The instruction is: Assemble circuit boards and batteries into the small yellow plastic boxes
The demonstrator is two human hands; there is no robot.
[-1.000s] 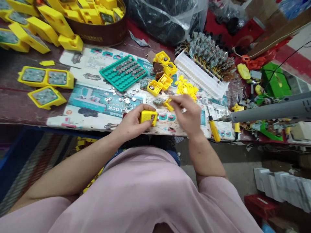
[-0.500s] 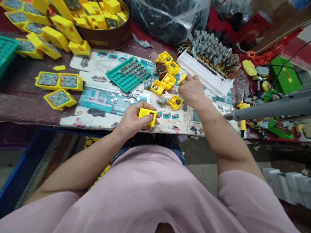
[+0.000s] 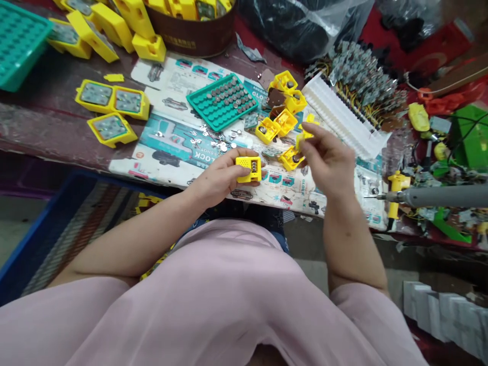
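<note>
My left hand (image 3: 218, 179) grips a small yellow plastic case (image 3: 244, 172) near the table's front edge. Speaker holes show on its face, beside an open slot with silvery button cells inside. Thumb and fingers of my right hand (image 3: 331, 161) pinch a small yellow cover (image 3: 302, 137), partly hidden by the fingers. Another small yellow piece (image 3: 311, 120) lies just beyond that hand. Between the hands and further back sit several open yellow cases (image 3: 267, 130) with parts inside. A teal tray (image 3: 202, 113) holds rows of button cells, and loose cells (image 3: 224, 145) lie in front of it.
A soldering iron (image 3: 396, 196) projects in from the right, its tip over the table edge. Behind my right hand stands a white foam rack (image 3: 343, 117) with wired boards. Filled yellow cases (image 3: 95, 96) lie left, below a round brown tin (image 3: 190, 35).
My right hand has come back towards me from beside the white rack, with the small yellow cover in its fingers. My left thumb has moved off the slot, baring the cells. The view has shifted.
</note>
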